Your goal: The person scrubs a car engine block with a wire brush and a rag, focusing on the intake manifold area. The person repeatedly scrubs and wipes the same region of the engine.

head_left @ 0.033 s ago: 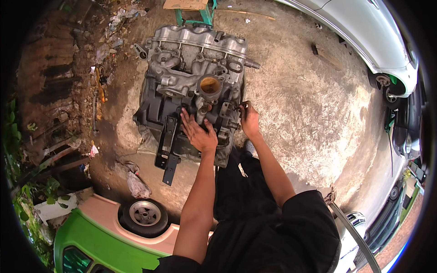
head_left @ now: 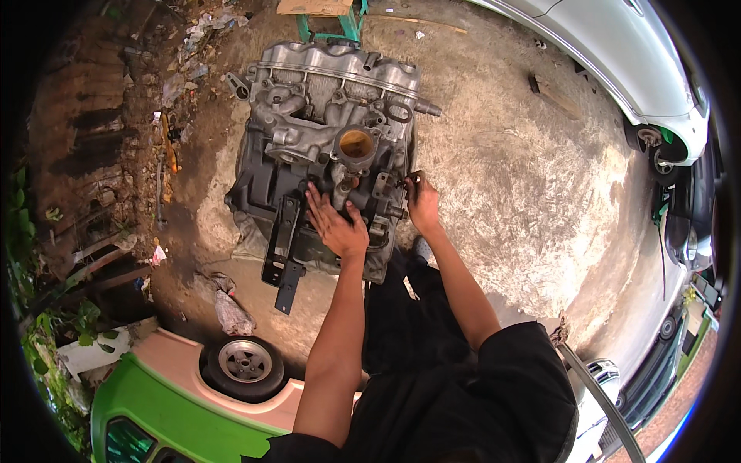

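A bare car engine in grey metal and black stands on the concrete, with a ribbed silver cover along its far side. A round metal intake opening, brownish inside, faces up near its middle. My left hand lies with fingers spread on the engine's near part, just right of a black metal bracket that juts toward me. At the engine's right edge, my right hand has its fingers curled and pinched together beside a small metal fitting. What sits between those fingertips is too small and dark to name.
Behind the engine is a green stool with a brown top. A green and pink car stands at the lower left, a silver car at the upper right. Litter lies along the left; a wood piece rests on the floor.
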The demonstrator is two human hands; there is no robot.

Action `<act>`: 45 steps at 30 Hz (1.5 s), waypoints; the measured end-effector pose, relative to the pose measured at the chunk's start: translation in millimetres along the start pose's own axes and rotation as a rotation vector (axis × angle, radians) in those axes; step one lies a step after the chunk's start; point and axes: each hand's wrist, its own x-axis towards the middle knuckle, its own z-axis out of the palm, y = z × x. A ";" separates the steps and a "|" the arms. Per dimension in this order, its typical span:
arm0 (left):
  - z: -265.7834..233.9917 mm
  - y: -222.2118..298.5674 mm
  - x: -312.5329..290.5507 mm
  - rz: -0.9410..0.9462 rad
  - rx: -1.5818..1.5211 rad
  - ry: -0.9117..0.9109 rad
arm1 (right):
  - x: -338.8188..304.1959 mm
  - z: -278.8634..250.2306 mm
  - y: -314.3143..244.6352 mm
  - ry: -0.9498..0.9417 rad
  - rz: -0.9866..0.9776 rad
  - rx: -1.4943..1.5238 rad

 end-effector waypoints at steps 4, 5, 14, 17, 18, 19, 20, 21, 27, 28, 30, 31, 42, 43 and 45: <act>1.0 -1.1 0.3 -0.001 0.015 -0.008 | -2.6 -1.3 -1.6 -0.032 0.029 0.033; 1.5 -1.5 0.4 -0.004 0.017 -0.010 | -3.1 -1.6 -2.0 -0.039 0.037 0.052; 2.9 -2.2 -1.1 -0.016 0.016 -0.021 | 3.5 1.5 -0.1 -0.008 -0.040 -0.013; 3.1 -2.5 -1.2 -0.019 0.023 -0.017 | 2.4 2.3 3.5 -0.015 -0.017 0.019; 2.9 -2.6 -1.3 -0.016 0.022 -0.015 | 1.9 2.9 4.7 -0.032 -0.014 0.016; 2.7 -2.7 -1.7 -0.014 0.021 -0.016 | 1.4 3.6 6.0 -0.044 -0.014 0.011; 2.6 -2.5 -1.7 -0.012 0.020 -0.017 | 1.5 4.2 7.1 -0.067 0.011 0.000; 2.3 -2.2 -1.4 -0.014 0.022 -0.011 | 2.0 5.0 8.2 -0.050 -0.036 0.029; -0.3 0.8 0.7 0.002 0.018 -0.005 | 10.5 9.4 13.4 -0.005 -0.168 0.029; -0.5 1.2 0.6 0.005 0.011 -0.005 | 12.8 10.7 14.7 0.001 -0.145 0.051; -0.3 1.4 1.1 0.017 0.006 0.002 | 20.8 15.8 19.4 0.069 -0.107 0.074; -0.3 1.3 0.5 0.024 0.008 0.006 | 26.0 19.1 23.5 0.088 -0.048 0.095; 1.8 1.1 0.4 0.009 0.016 0.004 | 74.6 72.4 112.6 -0.251 0.765 0.268; 2.0 1.1 0.6 0.016 0.014 0.007 | 70.4 72.0 116.2 -0.306 0.774 0.450; 1.7 -0.2 0.4 0.020 0.027 0.010 | 63.2 70.3 118.0 -0.372 0.906 0.690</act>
